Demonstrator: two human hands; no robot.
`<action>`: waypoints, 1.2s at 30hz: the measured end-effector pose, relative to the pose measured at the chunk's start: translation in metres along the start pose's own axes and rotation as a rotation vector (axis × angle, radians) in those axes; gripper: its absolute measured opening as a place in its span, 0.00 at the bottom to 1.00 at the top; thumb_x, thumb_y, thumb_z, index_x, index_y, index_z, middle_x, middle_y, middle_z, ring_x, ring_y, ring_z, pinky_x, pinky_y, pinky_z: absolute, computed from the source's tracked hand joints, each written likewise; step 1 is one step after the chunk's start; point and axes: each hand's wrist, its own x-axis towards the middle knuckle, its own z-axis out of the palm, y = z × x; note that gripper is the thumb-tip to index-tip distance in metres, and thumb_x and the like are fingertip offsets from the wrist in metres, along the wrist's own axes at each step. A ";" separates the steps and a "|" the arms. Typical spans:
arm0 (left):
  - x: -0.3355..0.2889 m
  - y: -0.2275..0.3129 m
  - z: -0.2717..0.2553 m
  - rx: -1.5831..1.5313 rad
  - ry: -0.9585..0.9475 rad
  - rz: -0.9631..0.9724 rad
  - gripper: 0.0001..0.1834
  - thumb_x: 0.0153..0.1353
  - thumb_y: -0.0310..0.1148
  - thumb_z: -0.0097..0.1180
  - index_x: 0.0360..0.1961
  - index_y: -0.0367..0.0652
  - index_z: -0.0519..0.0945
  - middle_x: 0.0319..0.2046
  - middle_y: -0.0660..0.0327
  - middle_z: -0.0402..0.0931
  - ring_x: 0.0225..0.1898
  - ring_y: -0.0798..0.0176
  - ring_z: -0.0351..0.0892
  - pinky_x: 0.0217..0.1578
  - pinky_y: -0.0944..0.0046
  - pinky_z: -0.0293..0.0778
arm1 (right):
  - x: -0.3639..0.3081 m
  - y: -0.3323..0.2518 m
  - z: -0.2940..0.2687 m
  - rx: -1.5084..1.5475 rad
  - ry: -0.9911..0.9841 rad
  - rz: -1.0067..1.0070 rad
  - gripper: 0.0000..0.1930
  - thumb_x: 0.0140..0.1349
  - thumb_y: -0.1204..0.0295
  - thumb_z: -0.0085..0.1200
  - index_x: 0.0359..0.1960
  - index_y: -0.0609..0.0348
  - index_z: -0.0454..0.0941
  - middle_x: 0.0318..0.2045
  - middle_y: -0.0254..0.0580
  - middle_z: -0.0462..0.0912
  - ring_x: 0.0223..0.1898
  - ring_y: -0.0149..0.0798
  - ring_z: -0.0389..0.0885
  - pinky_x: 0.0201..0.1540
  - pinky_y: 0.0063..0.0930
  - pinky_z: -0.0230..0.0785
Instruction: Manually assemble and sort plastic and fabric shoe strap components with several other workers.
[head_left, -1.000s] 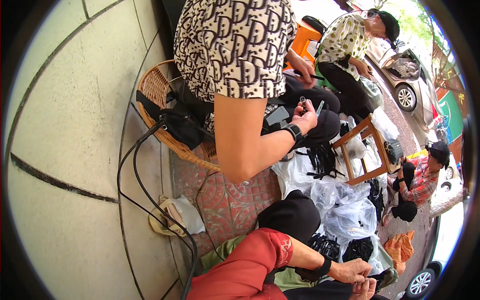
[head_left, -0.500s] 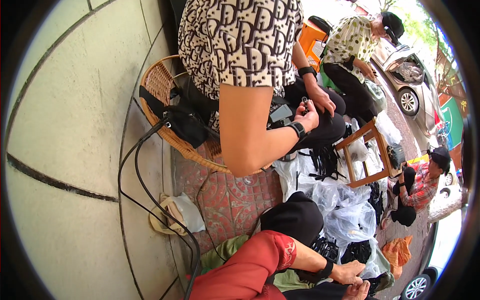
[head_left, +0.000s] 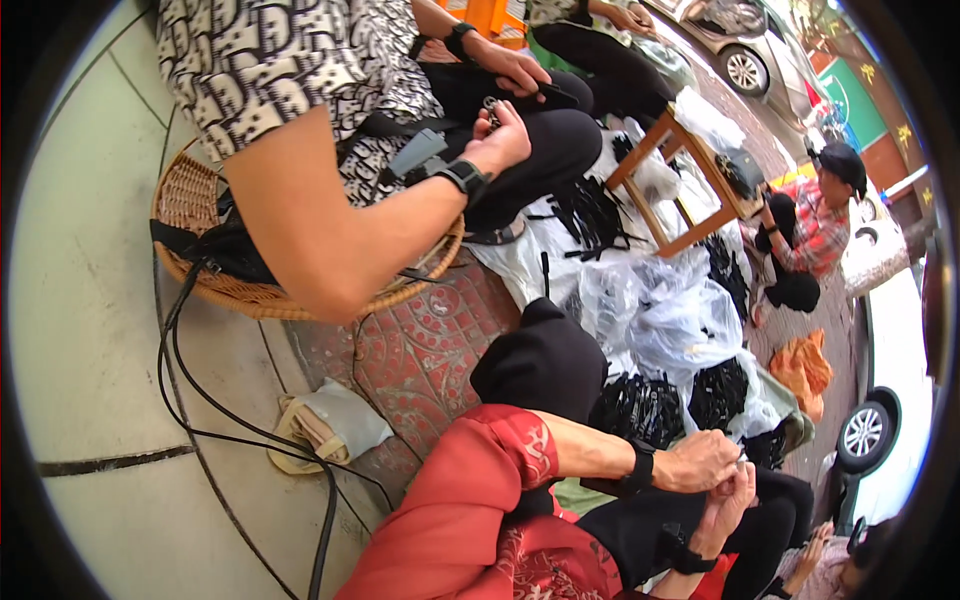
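My left hand (head_left: 702, 461) and my right hand (head_left: 735, 501) are close together at the lower right, over my black-clad legs (head_left: 645, 525). Both have their fingertips pinched together. Between them shows a speck of something pale and shiny, too small to name. Red short sleeves cover my upper arms, and a black band circles each wrist. Just beyond my hands lie heaps of black strips (head_left: 640, 412) and clear plastic bags (head_left: 685, 325) on a white sheet (head_left: 510, 268).
A person in a patterned shirt (head_left: 270, 70) sits close on my left in a wicker chair (head_left: 185, 200). Black cables (head_left: 330, 500) hang beside a pale cloth bag (head_left: 335, 430). Further off are a wooden stool (head_left: 690, 235), an orange sack (head_left: 800, 370), other people and parked cars.
The view has swung and tilted, so the neighbour sits further left and my hands higher in the picture. My fingers have come together at the tips, and more of my right forearm shows.
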 end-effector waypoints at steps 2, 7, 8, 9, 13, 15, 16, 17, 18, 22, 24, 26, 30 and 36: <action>0.001 0.002 0.003 -0.039 -0.052 -0.031 0.11 0.48 0.34 0.46 0.17 0.37 0.69 0.16 0.48 0.69 0.23 0.46 0.71 0.23 0.53 0.66 | -0.006 -0.002 -0.007 0.033 -0.024 -0.011 0.03 0.56 0.73 0.44 0.26 0.51 0.65 0.21 0.22 0.66 0.21 0.16 0.64 0.23 0.10 0.57; 0.007 -0.002 -0.008 -0.304 -0.041 -0.004 0.09 0.52 0.31 0.44 0.22 0.35 0.71 0.17 0.52 0.70 0.20 0.57 0.73 0.21 0.62 0.67 | -0.004 0.003 0.013 0.192 0.184 0.016 0.13 0.59 0.63 0.41 0.40 0.56 0.66 0.31 0.35 0.73 0.31 0.29 0.72 0.32 0.22 0.65; 0.005 0.000 -0.024 -0.522 -0.134 -0.228 0.10 0.55 0.32 0.44 0.25 0.35 0.72 0.17 0.59 0.70 0.21 0.68 0.72 0.21 0.68 0.67 | 0.000 0.009 0.020 0.459 0.062 0.180 0.16 0.60 0.60 0.37 0.43 0.59 0.65 0.35 0.40 0.73 0.34 0.34 0.73 0.35 0.26 0.66; 0.005 -0.001 -0.029 -0.650 -0.145 -0.410 0.12 0.57 0.34 0.43 0.24 0.37 0.73 0.17 0.66 0.70 0.21 0.74 0.70 0.18 0.72 0.66 | 0.004 0.013 0.027 0.395 0.022 0.158 0.20 0.60 0.58 0.36 0.45 0.62 0.63 0.35 0.43 0.73 0.33 0.37 0.73 0.37 0.29 0.66; 0.006 -0.008 -0.031 -0.554 -0.326 -0.629 0.13 0.59 0.38 0.44 0.23 0.43 0.73 0.15 0.69 0.69 0.15 0.79 0.63 0.14 0.79 0.58 | 0.005 0.021 0.018 0.457 0.054 0.161 0.19 0.59 0.58 0.42 0.39 0.63 0.71 0.25 0.34 0.73 0.24 0.26 0.68 0.29 0.21 0.62; 0.007 -0.016 -0.018 -0.573 -0.390 -0.666 0.14 0.59 0.40 0.43 0.22 0.43 0.72 0.15 0.69 0.68 0.14 0.79 0.62 0.14 0.79 0.57 | 0.000 0.009 0.009 0.311 0.042 0.071 0.15 0.58 0.62 0.45 0.37 0.62 0.73 0.20 0.31 0.70 0.21 0.24 0.66 0.27 0.17 0.61; 0.009 -0.015 -0.015 -0.566 -0.427 -0.676 0.14 0.60 0.40 0.42 0.24 0.42 0.72 0.16 0.69 0.69 0.15 0.80 0.62 0.15 0.80 0.58 | -0.003 0.006 0.005 0.262 0.086 0.084 0.13 0.58 0.64 0.45 0.36 0.62 0.73 0.19 0.30 0.70 0.21 0.23 0.65 0.26 0.15 0.61; 0.008 -0.014 -0.011 -0.556 -0.452 -0.688 0.14 0.60 0.40 0.42 0.24 0.42 0.72 0.16 0.69 0.69 0.15 0.80 0.62 0.15 0.80 0.58 | -0.006 0.006 0.001 0.214 0.125 0.103 0.11 0.58 0.67 0.46 0.36 0.62 0.73 0.18 0.28 0.69 0.20 0.22 0.65 0.25 0.13 0.60; 0.008 -0.013 -0.009 -0.596 -0.474 -0.693 0.14 0.60 0.39 0.42 0.25 0.42 0.72 0.17 0.69 0.69 0.15 0.80 0.63 0.15 0.80 0.58 | -0.007 0.006 -0.002 0.243 0.134 0.098 0.09 0.57 0.69 0.47 0.34 0.61 0.74 0.18 0.28 0.70 0.20 0.20 0.65 0.24 0.12 0.60; 0.006 -0.013 -0.009 -0.639 -0.505 -0.746 0.12 0.59 0.38 0.44 0.28 0.41 0.73 0.18 0.69 0.70 0.16 0.80 0.61 0.16 0.80 0.56 | -0.007 0.011 -0.009 0.247 0.186 0.083 0.08 0.57 0.70 0.47 0.31 0.62 0.74 0.18 0.28 0.71 0.19 0.19 0.65 0.23 0.12 0.59; 0.005 -0.014 -0.009 -0.594 -0.518 -0.740 0.09 0.57 0.36 0.47 0.29 0.42 0.74 0.17 0.70 0.68 0.15 0.81 0.59 0.15 0.81 0.53 | -0.008 0.018 -0.011 0.236 0.208 0.061 0.08 0.57 0.71 0.47 0.30 0.63 0.74 0.18 0.29 0.70 0.18 0.20 0.65 0.22 0.12 0.59; 0.002 -0.020 -0.005 -0.541 -0.489 -0.734 0.08 0.57 0.36 0.47 0.29 0.43 0.74 0.16 0.71 0.68 0.15 0.82 0.58 0.15 0.81 0.52 | -0.008 0.024 -0.009 0.130 0.251 -0.011 0.06 0.56 0.74 0.47 0.28 0.64 0.75 0.17 0.29 0.70 0.17 0.20 0.65 0.21 0.12 0.57; 0.018 -0.020 -0.013 -0.484 -0.393 -0.646 0.06 0.55 0.30 0.50 0.25 0.39 0.75 0.14 0.72 0.65 0.16 0.80 0.60 0.17 0.79 0.56 | 0.004 -0.002 0.013 -0.310 0.300 -0.120 0.05 0.52 0.75 0.49 0.24 0.64 0.74 0.17 0.30 0.70 0.19 0.19 0.65 0.21 0.13 0.58; 0.040 -0.028 -0.022 -0.286 -0.299 -0.495 0.08 0.55 0.33 0.51 0.25 0.40 0.75 0.11 0.73 0.61 0.13 0.81 0.55 0.13 0.79 0.50 | 0.058 -0.007 -0.001 -0.546 -0.078 -0.357 0.10 0.50 0.69 0.51 0.26 0.65 0.74 0.22 0.39 0.76 0.22 0.28 0.73 0.25 0.20 0.65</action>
